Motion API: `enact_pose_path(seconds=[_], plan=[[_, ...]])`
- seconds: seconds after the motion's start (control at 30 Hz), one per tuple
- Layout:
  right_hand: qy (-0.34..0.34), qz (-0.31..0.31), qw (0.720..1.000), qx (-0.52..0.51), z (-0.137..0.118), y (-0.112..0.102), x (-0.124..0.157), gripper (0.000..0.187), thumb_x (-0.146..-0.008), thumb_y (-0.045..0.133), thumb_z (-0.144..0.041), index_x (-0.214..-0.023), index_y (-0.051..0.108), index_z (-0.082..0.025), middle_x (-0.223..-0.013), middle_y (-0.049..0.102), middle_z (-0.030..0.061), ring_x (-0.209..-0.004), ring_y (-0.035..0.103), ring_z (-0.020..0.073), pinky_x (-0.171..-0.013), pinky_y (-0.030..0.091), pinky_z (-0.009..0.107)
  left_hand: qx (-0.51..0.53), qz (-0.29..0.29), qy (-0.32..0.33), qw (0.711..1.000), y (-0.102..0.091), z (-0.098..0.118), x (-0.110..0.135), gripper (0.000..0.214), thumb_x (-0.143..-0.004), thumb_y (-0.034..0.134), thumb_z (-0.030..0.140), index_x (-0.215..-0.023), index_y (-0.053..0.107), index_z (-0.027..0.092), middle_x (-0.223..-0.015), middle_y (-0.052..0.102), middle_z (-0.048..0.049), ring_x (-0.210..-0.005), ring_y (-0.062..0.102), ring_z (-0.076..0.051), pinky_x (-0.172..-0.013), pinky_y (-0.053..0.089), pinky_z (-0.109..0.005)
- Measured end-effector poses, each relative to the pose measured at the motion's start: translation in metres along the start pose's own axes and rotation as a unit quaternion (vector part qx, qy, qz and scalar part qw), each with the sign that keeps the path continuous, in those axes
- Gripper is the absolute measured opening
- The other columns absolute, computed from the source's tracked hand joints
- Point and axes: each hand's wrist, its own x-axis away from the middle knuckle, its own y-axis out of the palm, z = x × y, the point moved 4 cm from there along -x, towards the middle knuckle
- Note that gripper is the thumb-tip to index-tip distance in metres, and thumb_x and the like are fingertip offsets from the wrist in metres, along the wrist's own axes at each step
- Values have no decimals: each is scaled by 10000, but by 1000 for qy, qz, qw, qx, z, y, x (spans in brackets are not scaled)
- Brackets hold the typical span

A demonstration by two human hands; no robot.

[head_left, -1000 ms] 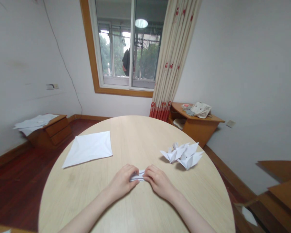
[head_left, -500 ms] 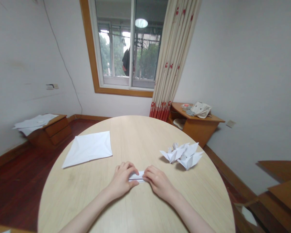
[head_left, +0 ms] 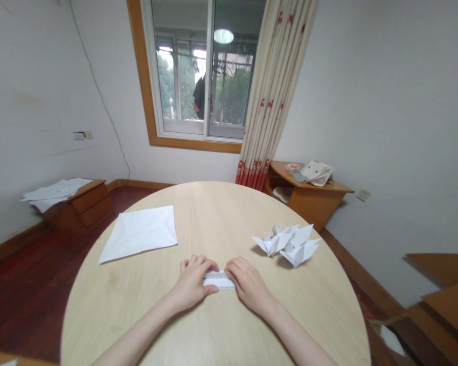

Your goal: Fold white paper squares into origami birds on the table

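Observation:
A small folded strip of white paper (head_left: 220, 280) lies on the round wooden table (head_left: 213, 330) near its front, between my hands. My left hand (head_left: 194, 279) grips its left end, the thumb on the near edge and the fingers at the far edge. On the right end, my right hand (head_left: 247, 282) pinches the paper, its fingers bent over the far corner; its thumb is mostly hidden. The paper's ends are covered by my fingers.
A stack of flat white paper sheets (head_left: 141, 233) lies at the table's left. Several folded paper figures (head_left: 288, 244) stand together on the right. Beyond the table are a corner cabinet (head_left: 309, 195) and a low drawer unit (head_left: 86, 203) with papers on it.
My right hand has shifted slightly right along the paper, so more of the strip shows between my hands. The strip's upper flap now looks flatter. My left hand has barely moved.

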Motion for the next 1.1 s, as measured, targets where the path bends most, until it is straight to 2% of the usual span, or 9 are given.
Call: enact_pose_path(seconds=[0.13,0.27,0.5,0.6,0.7,0.8,1.0,1.1], plan=[[10,12,1000,14,2,0,0,199,-851,498,-23,-916,600,-181,-948,592,73,-885,519,218,-756,445,347,17,15,0,1000,-2,2,2,321,-782,695,279,-1060,537,250,-1042,615,-26,-990,504,-236,-854,266,-371],[17,25,999,15,3,1,1,216,-853,508,-36,-929,642,-187,-919,571,72,-882,517,217,-755,458,349,9,8,4,1000,-2,3,2,295,-799,674,271,-1049,520,244,-1059,607,-25,-998,495,-235,-858,269,-369],[27,-27,999,35,0,0,2,300,-849,484,-18,-1033,648,-190,-902,594,72,-862,540,213,-715,468,312,-3,-1,-9,1000,-3,4,2,250,-786,691,274,-996,557,251,-1038,595,-9,-1018,492,-241,-867,255,-383],[36,-45,998,35,-4,-4,3,255,-869,496,-56,-996,663,-201,-916,609,68,-875,548,213,-719,464,313,-3,-2,-14,1000,-3,3,2,245,-789,687,281,-998,565,244,-1040,589,-18,-1026,490,-243,-872,260,-385],[53,-68,996,28,-10,-10,4,162,-889,533,-131,-954,669,-190,-949,612,65,-900,555,208,-756,464,317,0,0,-19,1000,-4,3,2,240,-789,682,290,-1001,579,242,-1063,568,-27,-1043,481,-243,-886,268,-386],[70,-88,993,34,-14,-12,3,153,-888,548,-144,-975,668,-184,-1005,615,70,-934,560,213,-797,464,333,2,7,-18,1000,-4,5,4,231,-784,669,272,-998,587,241,-1083,548,-33,-1061,470,-244,-912,269,-401],[90,-111,990,9,-17,-11,6,246,-897,521,-142,-1105,648,-183,-1193,589,102,-1097,523,251,-924,450,393,-14,51,12,999,-4,11,8,205,-770,592,173,-970,581,218,-1105,542,-56,-1075,464,-261,-932,294,-451],[110,-121,986,-2,-17,-10,7,316,-912,493,-159,-1202,615,-183,-1285,547,121,-1180,482,263,-982,430,415,-39,76,45,995,-3,15,9,172,-808,542,152,-968,586,199,-1090,565,-66,-1053,487,-258,-943,316,-472]])
